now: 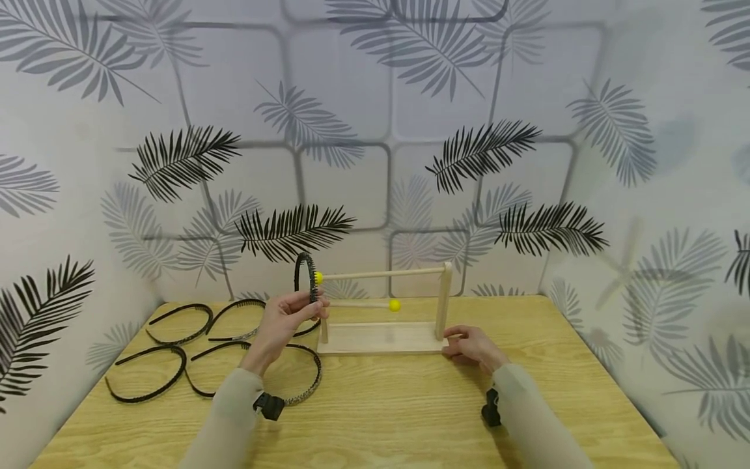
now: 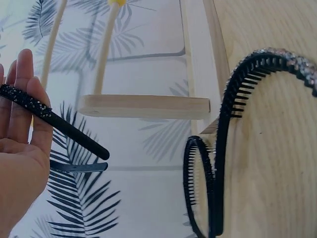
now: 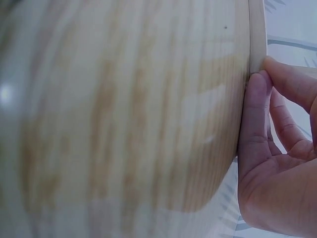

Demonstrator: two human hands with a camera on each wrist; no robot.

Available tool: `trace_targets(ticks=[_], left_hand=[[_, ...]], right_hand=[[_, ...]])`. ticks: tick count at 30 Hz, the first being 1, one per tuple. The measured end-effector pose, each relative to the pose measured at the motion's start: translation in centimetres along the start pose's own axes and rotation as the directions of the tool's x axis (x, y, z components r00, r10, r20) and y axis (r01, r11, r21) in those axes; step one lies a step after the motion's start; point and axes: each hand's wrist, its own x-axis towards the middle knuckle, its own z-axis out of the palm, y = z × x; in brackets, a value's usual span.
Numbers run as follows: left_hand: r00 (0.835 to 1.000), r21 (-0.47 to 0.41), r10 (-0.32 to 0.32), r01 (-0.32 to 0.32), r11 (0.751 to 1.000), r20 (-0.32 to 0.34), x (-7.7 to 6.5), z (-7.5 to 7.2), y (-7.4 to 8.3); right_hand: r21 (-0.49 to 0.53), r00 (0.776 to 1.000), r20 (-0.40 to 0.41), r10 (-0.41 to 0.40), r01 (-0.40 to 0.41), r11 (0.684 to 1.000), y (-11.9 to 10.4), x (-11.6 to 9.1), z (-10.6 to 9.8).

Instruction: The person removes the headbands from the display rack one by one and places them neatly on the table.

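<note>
My left hand (image 1: 282, 324) pinches a black headband (image 2: 77, 133) with a glittery outer face, held upright at the left end of a wooden stand (image 1: 381, 339). The hoop's edge overlaps the yellow ball (image 1: 319, 278) that tips the stand's upper rod (image 1: 387, 273). A lower rod (image 1: 357, 304) points right and ends in another yellow ball (image 1: 395, 305). At the base's right end, my right hand (image 1: 473, 348) grips the corner, with thumb and fingertips on the wood. The right wrist view shows that hand (image 3: 277, 144) close against the tabletop.
Several black headbands lie on the table's left side, among them a plain one (image 1: 185, 366) at the front left and a sparkly one (image 2: 223, 124) near my left wrist. Patterned walls (image 1: 375, 182) stand behind and beside the wooden table (image 1: 398, 417).
</note>
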Motion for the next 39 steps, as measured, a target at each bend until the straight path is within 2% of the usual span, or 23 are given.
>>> trace_targets(ticks=[5,8,12,18,21,27,32,34,36,39], left_hand=[[0.999,0.051,0.008,-0.011,0.999,0.05,-0.6,0.8,1.1],[0.993,0.104,-0.027,0.015,0.995,0.112,-1.2,1.5,1.3],[0.975,0.164,-0.076,0.042,0.986,0.208,-1.8,2.6,0.9],[0.949,0.205,-0.096,0.034,0.978,0.3,-2.4,4.1,0.0],[0.92,0.246,-0.144,0.054,0.968,0.365,-2.5,4.6,-0.2],[0.832,0.334,-0.236,0.065,0.94,0.502,-2.8,5.9,-1.1],[0.77,0.356,-0.288,0.085,0.931,0.569,-2.9,6.9,-2.2],[0.748,0.375,-0.304,0.08,0.924,0.589,-2.9,7.3,-2.5],[0.725,0.394,-0.302,0.046,0.918,0.62,-2.8,7.7,-2.7],[0.704,0.423,-0.315,0.023,0.906,0.636,-2.8,8.0,-2.9]], right_hand=[[0.003,1.0,-0.006,0.0,0.0,1.0,0.0,0.2,-0.1],[0.008,1.0,-0.005,0.01,-0.01,1.0,0.0,0.2,-0.1],[0.01,1.0,0.0,0.015,-0.015,1.0,0.1,0.1,0.0],[-0.001,1.0,-0.006,0.002,-0.002,1.0,0.1,0.0,0.0],[-0.007,1.0,-0.011,0.007,-0.007,1.0,0.0,0.0,0.1],[-0.003,1.0,-0.014,0.019,-0.019,1.0,-0.1,0.2,0.1],[0.0,1.0,-0.016,0.018,-0.018,1.0,0.0,0.2,0.1],[0.001,1.0,-0.017,0.021,-0.021,1.0,0.0,0.3,0.1],[-0.002,1.0,-0.014,0.017,-0.017,1.0,0.1,0.2,0.1],[0.003,1.0,-0.016,0.016,-0.016,1.0,0.1,0.3,0.1]])
